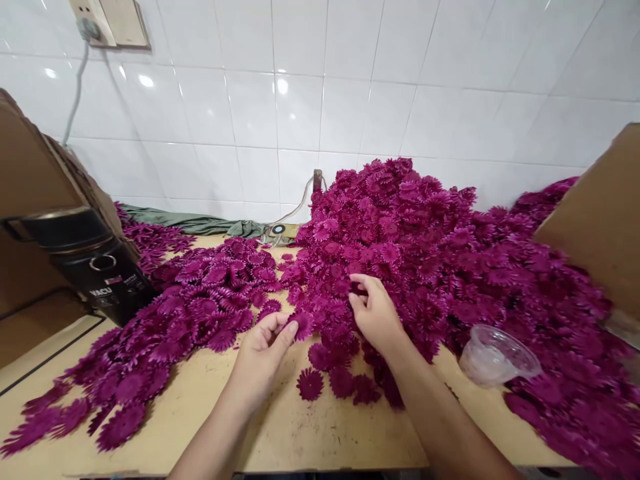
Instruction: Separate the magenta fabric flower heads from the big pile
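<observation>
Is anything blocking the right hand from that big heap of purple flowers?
Nothing visible does: the right hand touches the heap at its near edge. The clear cup lies aside, further to the right.

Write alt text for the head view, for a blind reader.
The left hand pinches one magenta flower while the right hand reaches into a large heap of the same flowers on a wooden table. A clear plastic cup lies tipped at the right; a black flask stands left.

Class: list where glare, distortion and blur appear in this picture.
Head view: glare spots on the glossy white wall tiles; wide lens bows tile lines and stretches corners; left hand, pinching a magenta fabric flower, and right hand are sharp; light even, shadows soft.
</observation>
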The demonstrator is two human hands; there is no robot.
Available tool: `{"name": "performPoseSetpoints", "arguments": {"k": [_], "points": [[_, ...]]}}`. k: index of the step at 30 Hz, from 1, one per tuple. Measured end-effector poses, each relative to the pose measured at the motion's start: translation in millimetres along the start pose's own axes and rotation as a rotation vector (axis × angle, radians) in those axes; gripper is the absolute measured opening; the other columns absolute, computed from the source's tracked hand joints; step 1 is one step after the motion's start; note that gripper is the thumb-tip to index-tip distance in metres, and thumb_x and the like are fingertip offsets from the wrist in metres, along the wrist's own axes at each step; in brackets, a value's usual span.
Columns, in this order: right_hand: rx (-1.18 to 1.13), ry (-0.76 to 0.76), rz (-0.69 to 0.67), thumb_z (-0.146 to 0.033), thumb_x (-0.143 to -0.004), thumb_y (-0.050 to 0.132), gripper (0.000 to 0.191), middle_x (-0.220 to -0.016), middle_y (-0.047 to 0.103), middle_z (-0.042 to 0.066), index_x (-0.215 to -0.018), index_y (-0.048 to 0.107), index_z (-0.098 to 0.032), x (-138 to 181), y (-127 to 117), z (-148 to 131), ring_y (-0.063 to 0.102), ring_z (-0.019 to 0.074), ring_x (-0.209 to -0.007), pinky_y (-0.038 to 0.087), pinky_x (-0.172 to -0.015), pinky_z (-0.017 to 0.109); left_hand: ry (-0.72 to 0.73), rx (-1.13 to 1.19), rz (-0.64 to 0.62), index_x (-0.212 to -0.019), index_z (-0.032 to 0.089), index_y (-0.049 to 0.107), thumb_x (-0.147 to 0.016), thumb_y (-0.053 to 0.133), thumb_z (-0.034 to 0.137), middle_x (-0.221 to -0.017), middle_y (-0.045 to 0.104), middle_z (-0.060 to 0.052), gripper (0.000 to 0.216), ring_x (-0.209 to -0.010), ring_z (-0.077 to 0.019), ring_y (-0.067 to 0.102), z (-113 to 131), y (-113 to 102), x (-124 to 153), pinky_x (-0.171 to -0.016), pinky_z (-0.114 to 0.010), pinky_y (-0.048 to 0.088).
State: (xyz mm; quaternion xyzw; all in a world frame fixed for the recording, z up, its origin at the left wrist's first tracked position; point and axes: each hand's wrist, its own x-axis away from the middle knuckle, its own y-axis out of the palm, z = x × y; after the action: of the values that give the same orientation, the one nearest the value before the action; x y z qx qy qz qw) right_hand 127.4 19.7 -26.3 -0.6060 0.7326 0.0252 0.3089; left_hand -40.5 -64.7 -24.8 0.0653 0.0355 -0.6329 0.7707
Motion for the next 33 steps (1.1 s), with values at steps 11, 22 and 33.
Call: {"name": "performPoseSetpoints", "arguments": {"k": [11,22,33], "points": [[-0.307,0.157,-0.585,-0.022,-0.068,0.057,0.008,-0.070,0.058,0.001,-0.074,0.056,-0.017,42,6,-54,0.055,0.0136,-0.067,0.044,-0.065,0.030,-0.026,0.095,-0.082,-0.048,0.018,0.040,-0.058,0.064,0.055,-0.047,0.035,0.008,0.046,-0.049,-0.0071,0.031,-9,14,-11,-0.049,-0.020,0.028],[-0.350,0.249,0.016,-0.018,-0.063,0.056,0.010,-0.052,0.046,-0.005,-0.056,0.049,-0.018,7,4,-25,0.042,0.0087,-0.052,0.037,-0.053,0.023,0.119,-0.016,-0.015,-0.048,0.019,0.041,-0.068,0.056,0.052,-0.049,0.039,0.006,0.042,-0.050,-0.0095,0.035,-7,9,-2,-0.052,-0.022,0.031],[-0.813,0.623,-0.474,-0.035,-0.054,0.073,0.036,-0.067,0.061,-0.001,-0.066,0.043,-0.019,22,-3,-32,0.059,0.0106,-0.058,0.045,-0.056,0.023,0.086,-0.122,-0.127,-0.080,0.018,0.057,-0.067,0.057,0.026,-0.077,0.059,-0.002,0.015,-0.074,-0.0158,0.053,-13,13,-18,-0.071,-0.029,0.042]]}}
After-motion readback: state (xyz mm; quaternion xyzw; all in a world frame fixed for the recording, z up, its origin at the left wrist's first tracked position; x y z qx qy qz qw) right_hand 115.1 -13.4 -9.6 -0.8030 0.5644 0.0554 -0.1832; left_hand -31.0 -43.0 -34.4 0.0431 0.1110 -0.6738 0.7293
